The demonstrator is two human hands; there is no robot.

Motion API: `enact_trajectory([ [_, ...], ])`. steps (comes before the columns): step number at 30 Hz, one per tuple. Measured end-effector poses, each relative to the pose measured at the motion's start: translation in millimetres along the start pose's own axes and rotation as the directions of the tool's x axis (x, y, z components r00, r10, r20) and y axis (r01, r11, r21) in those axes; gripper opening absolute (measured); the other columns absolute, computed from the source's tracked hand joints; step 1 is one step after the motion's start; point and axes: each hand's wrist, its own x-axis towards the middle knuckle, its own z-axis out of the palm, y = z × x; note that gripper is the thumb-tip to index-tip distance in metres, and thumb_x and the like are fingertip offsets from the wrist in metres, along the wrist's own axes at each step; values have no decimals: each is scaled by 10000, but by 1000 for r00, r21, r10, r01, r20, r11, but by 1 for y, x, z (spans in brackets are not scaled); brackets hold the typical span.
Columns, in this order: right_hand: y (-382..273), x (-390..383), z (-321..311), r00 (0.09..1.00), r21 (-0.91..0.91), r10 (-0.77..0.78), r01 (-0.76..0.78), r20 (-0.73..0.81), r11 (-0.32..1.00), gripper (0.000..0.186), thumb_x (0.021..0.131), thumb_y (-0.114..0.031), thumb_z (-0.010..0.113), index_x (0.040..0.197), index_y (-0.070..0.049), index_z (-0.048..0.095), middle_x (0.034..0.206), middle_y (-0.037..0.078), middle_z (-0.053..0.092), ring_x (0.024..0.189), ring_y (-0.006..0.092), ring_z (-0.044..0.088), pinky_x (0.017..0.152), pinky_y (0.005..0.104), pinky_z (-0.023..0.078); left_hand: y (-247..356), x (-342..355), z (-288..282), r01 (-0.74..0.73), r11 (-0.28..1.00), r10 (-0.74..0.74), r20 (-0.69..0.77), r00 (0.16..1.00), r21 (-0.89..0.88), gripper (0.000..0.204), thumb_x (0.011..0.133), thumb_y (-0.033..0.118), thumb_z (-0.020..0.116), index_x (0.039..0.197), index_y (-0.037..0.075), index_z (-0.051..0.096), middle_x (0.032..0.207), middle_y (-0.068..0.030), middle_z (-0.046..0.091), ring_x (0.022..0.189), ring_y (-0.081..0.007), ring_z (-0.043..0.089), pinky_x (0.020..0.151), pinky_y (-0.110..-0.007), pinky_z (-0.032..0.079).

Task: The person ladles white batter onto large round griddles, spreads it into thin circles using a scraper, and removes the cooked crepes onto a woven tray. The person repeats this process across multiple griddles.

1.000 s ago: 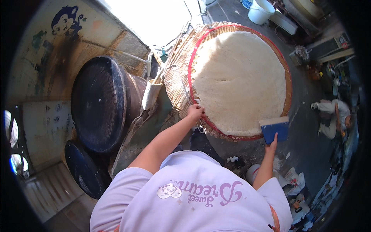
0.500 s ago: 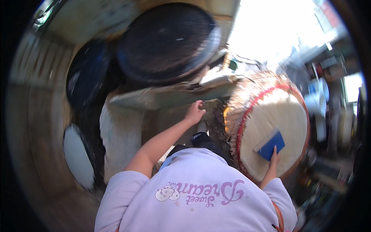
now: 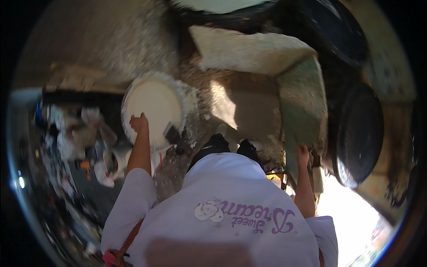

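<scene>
My left hand [image 3: 140, 123] is over a round tub [image 3: 155, 95] with a pale, whitish surface and a rough light rim. Its fingers are loosely bent, thumb apart, and nothing shows in them. On the tub's near right rim rests a grey flat-bladed tool [image 3: 170, 132] with a dark handle, apart from the hand. My right hand [image 3: 302, 154], smeared by motion, hangs beside the greenish side wall of a large open trough [image 3: 302, 104]. Its fingers cannot be made out. No blue flat thing shows in this view.
Dark round vat lids [image 3: 359, 135] stand along the right. A dark round vessel with a pale surface [image 3: 220, 4] is at the far edge. Plastic bags [image 3: 91, 118] and clutter lie at left. Bright sunlight [image 3: 342, 213] falls at lower right.
I have turned; the trough is now ahead to the right and the pale tub on my left. The red-rimmed round block and the blue flat thing my right hand held are out of view.
</scene>
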Motion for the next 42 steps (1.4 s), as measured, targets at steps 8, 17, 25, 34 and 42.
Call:
enact_trajectory([
  [8, -193, -14, 335, 372, -329, 351, -123, 859, 936, 483, 809, -475, 530, 1104, -92, 537, 972, 88, 595, 878, 210, 585, 679, 335, 471, -232, -36, 13, -157, 944, -97, 700, 707, 289, 767, 776, 630, 423, 1253, 30, 406, 1192, -223, 457, 1077, -385, 458, 864, -507, 371],
  [17, -226, -136, 447, -144, -356, 335, -166, 931, 919, 260, 810, -137, 594, 1024, -23, 502, 839, 76, 605, 763, 170, 594, 664, 289, 489, -271, -148, 2, 189, 972, -91, 512, 854, -142, 391, 797, 383, 566, 842, -3, 525, 669, -152, 580, 664, -272, 590, 583, -398, 434],
  [25, -260, -9, 402, 491, -480, 32, 833, 870, 277, 320, 675, -40, 591, 987, -107, 606, 938, 160, 619, 896, 304, 597, 744, 395, 488, -230, -191, -57, 80, 952, -17, 208, 978, -296, 236, 838, 279, 532, 849, 45, 552, 652, -147, 553, 588, -320, 542, 538, -405, 403],
  [34, -327, 1, 359, 309, -382, -294, 894, 905, -236, 592, 799, -297, 577, 1286, -91, 309, 943, 140, 614, 849, 286, 613, 697, 373, 497, -180, -172, -53, -205, 904, 265, 115, 957, -374, 204, 858, 226, 506, 910, 33, 550, 685, -189, 540, 574, -355, 507, 532, -415, 392],
  [42, -409, -34, 354, 511, -511, -11, 859, 860, -35, 591, 766, -305, 624, 1285, -167, 378, 1007, 136, 581, 912, 288, 589, 760, 383, 480, -193, -147, -65, 632, 587, 148, 835, 530, -506, 251, 896, 283, 464, 910, 51, 562, 529, 26, 379, 400, -108, 333, 370, -246, 268],
])
